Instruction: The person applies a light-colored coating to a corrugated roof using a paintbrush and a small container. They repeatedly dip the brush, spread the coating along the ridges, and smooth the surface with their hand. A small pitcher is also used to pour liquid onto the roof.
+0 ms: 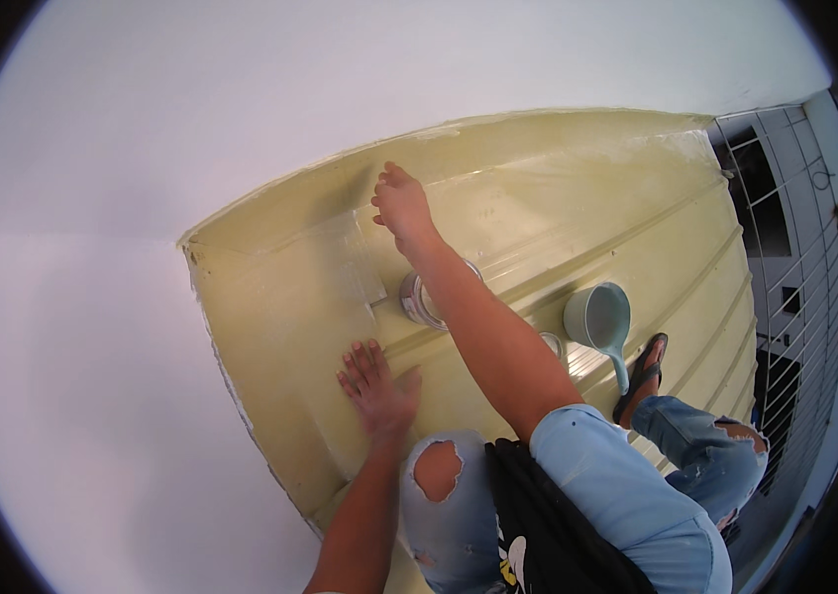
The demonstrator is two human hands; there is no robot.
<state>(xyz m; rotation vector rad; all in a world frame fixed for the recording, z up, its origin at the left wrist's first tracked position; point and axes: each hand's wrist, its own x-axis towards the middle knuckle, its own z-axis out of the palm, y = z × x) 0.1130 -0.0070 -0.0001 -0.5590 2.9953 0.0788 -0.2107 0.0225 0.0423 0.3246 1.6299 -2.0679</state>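
Right hand (404,208), fingers curled, at twelve o'clock; left hand (377,398), fingers spread, at seven, over the yellow sheet (558,203). Can (419,303) at centre; dipper (597,317) at three.

Glossy yellow sheet (523,228), smooth plastic dipper (605,315)

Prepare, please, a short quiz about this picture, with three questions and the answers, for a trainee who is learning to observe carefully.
1. True or false: the left hand is holding the dipper.
2. Where does the dipper's handle end?
A. inside the can
B. near the black sandal
C. against the white wall
3. Fill in the missing word: part of the can is hidden behind the right ____.

Key:
1. False; the left hand is palm down, apart from the dipper.
2. B
3. forearm
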